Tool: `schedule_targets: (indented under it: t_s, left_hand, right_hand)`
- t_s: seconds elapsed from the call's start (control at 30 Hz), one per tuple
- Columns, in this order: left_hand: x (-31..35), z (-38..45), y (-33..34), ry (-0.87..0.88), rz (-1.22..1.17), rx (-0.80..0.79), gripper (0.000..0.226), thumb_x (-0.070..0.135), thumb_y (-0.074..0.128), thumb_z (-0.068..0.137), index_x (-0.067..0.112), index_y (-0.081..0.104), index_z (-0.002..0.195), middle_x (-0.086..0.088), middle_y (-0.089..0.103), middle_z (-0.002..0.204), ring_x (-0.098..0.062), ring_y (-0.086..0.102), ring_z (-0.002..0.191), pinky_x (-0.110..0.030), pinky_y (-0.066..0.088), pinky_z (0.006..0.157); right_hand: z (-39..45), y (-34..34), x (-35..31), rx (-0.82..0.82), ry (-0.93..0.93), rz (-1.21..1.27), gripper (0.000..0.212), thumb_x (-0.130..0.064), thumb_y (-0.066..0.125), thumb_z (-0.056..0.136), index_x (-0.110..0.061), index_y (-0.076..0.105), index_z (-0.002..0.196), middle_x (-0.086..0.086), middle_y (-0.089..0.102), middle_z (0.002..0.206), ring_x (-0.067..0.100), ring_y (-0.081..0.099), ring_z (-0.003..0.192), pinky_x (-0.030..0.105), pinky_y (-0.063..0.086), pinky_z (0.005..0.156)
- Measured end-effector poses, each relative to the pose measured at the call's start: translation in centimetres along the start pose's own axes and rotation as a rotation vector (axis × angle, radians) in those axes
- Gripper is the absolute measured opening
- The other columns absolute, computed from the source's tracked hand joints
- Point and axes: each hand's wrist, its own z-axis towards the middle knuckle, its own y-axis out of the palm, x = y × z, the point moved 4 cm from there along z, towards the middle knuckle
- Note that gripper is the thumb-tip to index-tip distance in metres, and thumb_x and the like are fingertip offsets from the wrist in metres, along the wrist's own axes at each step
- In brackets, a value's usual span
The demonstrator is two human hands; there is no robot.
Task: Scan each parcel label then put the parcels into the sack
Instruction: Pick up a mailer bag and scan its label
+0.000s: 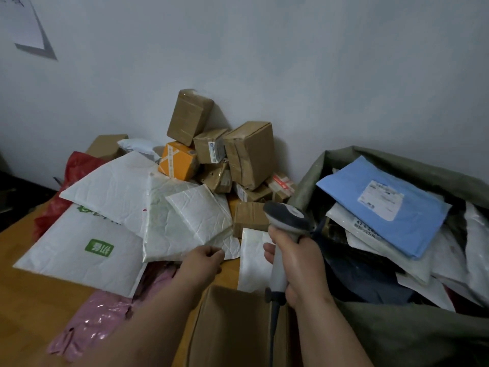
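Pinching the near corner of the white mailer (pixel 197 215) with my left hand (pixel 205 259), I note its length runs to 11 o'clock, the sack (pixel 412 337) lies at 3 o'clock, and my right hand (pixel 299 263) grips the scanner (pixel 287 221).

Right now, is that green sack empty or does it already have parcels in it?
Not empty: the sack gapes open, holding a blue mailer atop several white ones.

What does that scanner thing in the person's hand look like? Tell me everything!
The scanner is a handheld gun shape, seemingly plastic: a dark grey head with a light grey top panel, a pale handle and a dark cable running down from its base. The right hand grips the handle, holding it upright, head tilted toward the parcels, beside the open sack.
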Motion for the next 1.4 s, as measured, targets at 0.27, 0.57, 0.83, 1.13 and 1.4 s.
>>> schedule_targets:
  t_s: [0.27,0.57,0.83,1.13,1.4]
  left_hand:
    - [-1.7,5.2,4.3,-0.165,-0.094,-0.061,0.016,0.021,0.057,0.100,0.013,0.064,0.112,-0.013,0.066,0.104,-0.021,0.066,0.080,-0.031,0.055,0.069]
    - [-4.3,10.6,9.0,-0.382,-0.183,-0.184,0.067,0.010,0.063,0.096,0.016,0.029,0.153,-0.014,0.063,0.105,-0.026,0.073,0.083,-0.034,0.059,0.063]
    - [-4.5,11.7,9.4,-0.292,0.040,-0.100,0.015,0.017,0.065,0.094,0.006,0.067,0.103,-0.018,0.067,0.105,-0.037,0.064,0.101,-0.051,0.056,0.090]
    - [1.9,7.9,2.9,-0.068,-0.338,0.125,0.016,0.019,0.051,0.100,0.020,0.062,0.089,-0.011,0.062,0.103,-0.032,0.059,0.097,-0.047,0.054,0.080]
    - [2.5,3.6,-1.5,-0.097,-0.774,0.086,0.028,0.014,0.050,0.102,0.028,0.049,0.127,-0.008,0.062,0.121,-0.032,0.064,0.106,-0.048,0.058,0.075]
  right_hand:
    - [3.9,-0.5,1.8,-0.006,-0.038,-0.133,0.016,-0.036,0.079,0.082,-0.031,0.066,0.090,-0.005,0.077,0.087,0.010,0.074,0.088,0.034,0.059,0.083]
    - [6.5,-1.3,3.4,0.046,-0.005,-0.212,0.032,-0.039,0.078,0.081,-0.025,0.072,0.109,-0.005,0.077,0.103,0.010,0.072,0.101,0.037,0.058,0.092]
    - [7.0,-1.2,3.8,0.030,0.017,-0.186,0.032,-0.039,0.080,0.080,-0.027,0.072,0.109,-0.007,0.077,0.103,0.008,0.072,0.100,0.036,0.058,0.092]
    - [5.5,-0.9,2.2,0.016,0.002,-0.134,0.022,-0.038,0.081,0.080,-0.029,0.072,0.098,-0.008,0.078,0.087,0.010,0.075,0.086,0.040,0.060,0.087]
    - [2.2,0.4,0.4,-0.171,0.153,0.134,0.038,-0.035,0.078,0.083,-0.018,0.069,0.116,0.007,0.078,0.090,0.016,0.074,0.072,0.031,0.057,0.061]
